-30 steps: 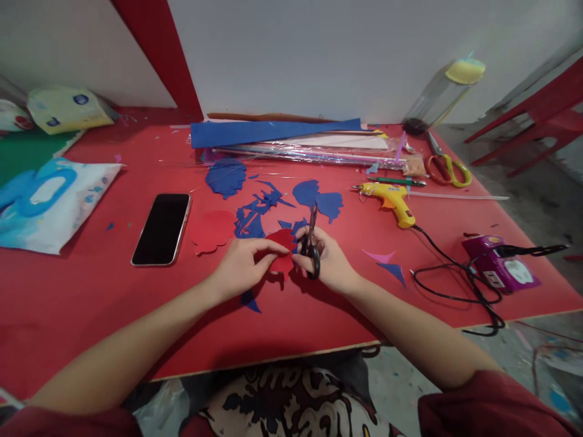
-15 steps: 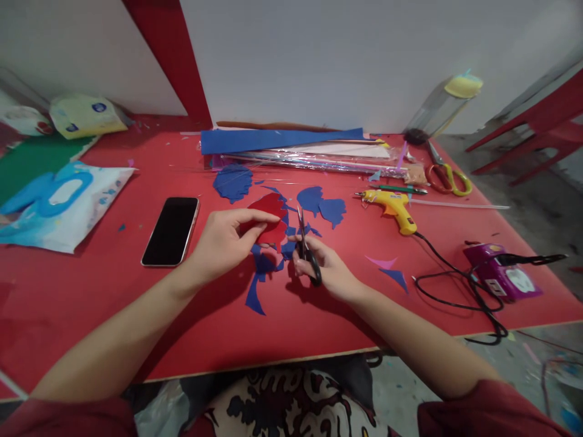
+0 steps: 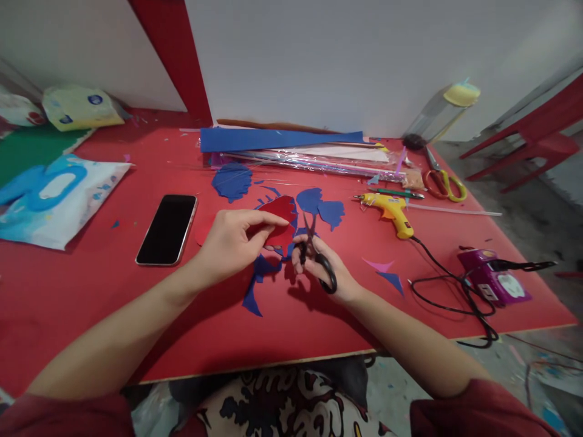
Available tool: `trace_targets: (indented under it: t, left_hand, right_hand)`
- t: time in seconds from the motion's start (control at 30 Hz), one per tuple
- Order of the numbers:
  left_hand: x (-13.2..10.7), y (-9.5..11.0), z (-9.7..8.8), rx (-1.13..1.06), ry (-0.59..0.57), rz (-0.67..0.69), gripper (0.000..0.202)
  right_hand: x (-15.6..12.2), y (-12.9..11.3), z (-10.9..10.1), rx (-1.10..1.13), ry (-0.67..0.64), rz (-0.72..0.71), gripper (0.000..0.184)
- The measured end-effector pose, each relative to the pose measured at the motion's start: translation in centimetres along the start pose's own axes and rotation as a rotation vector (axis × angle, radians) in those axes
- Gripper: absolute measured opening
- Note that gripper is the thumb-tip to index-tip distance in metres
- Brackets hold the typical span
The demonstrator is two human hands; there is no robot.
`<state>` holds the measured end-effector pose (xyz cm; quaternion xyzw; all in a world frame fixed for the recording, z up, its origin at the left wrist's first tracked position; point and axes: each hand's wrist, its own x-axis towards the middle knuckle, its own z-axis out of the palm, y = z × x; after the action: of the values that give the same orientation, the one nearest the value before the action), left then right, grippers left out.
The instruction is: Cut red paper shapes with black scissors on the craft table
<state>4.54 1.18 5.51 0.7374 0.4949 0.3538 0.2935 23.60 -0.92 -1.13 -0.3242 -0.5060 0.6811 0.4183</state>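
Observation:
Between the thumb and fingers of my left hand (image 3: 239, 240) is a red sheet piece (image 3: 281, 211) with a jagged right edge, paper or thin foam. My right hand (image 3: 325, 264) holds small black-handled scissors (image 3: 311, 233) by the finger loops, blades pointing away from me and slightly parted, just right of the red piece and apart from it. Blue scraps (image 3: 262, 270) lie beneath and around the red piece. Cut blue pieces with ragged edges (image 3: 321, 206) rest beyond the scissors, and a further blue stack (image 3: 232, 181) sits farther left.
A phone (image 3: 167, 230) and a wipes pack (image 3: 59, 200) lie to the left. Blue sheet strips (image 3: 277, 139) line the wall. On the right are a yellow glue gun (image 3: 392, 212), larger scissors (image 3: 444, 179), a purple box (image 3: 494, 276) with a black cord, and a clear bottle (image 3: 439, 115).
The scissors' blades have parted wider and the scissors have shifted slightly right. My left hand has moved a little right with the red piece, and more red material shows left of it.

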Motion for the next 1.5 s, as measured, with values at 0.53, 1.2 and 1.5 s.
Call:
trace_targets:
  t: [0.53, 1.2, 1.5]
  left_hand:
    - [-1.1, -1.1, 3.1, 0.035, -0.040, 0.101, 0.024]
    - [-1.2, -1.3, 3.0, 0.061, -0.154, 0.125, 0.026]
    - [-1.2, -1.7, 3.1, 0.047, -0.202, 0.084, 0.025]
  right_hand:
    - [0.4, -0.5, 0.4, -0.155, 0.341, 0.035, 0.034]
    - [0.3, -0.3, 0.4, -0.111, 0.395, 0.047, 0.034]
    - [0.1, -0.2, 0.9, -0.191, 0.468, 0.052, 0.032]
